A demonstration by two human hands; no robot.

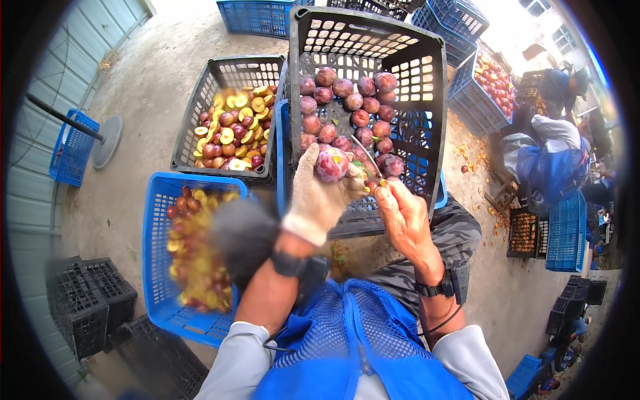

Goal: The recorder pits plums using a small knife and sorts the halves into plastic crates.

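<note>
**Plum held in a gloved hand, knife hand beside it, above sorting crates**

Nearest the viewer, two forearms in grey sleeves rise from the lower edge over a blue mesh vest (363,347). The left hand (319,193), in a pale knit glove, has its grip clamped on a whole purple plum (331,165), raised just in front of the tilted crate. The right hand (400,212), bare, has its grip closed on the handle of a thin-bladed knife (369,160); the blade slants up and left, its edge close by the plum, though whether it touches cannot be told. To the person's left, a blue basket (155,267) on the floor holds halved fruit, yellow flesh showing, partly blurred. Beyond the hands, a black crate (427,87) tipped toward the person holds whole plums (353,100). Left of it, a second black crate (193,127) holds halved plums. Farther off stand blue crates (257,17), and at far right a crate of red fruit (495,80) beside another person (557,157).
</note>
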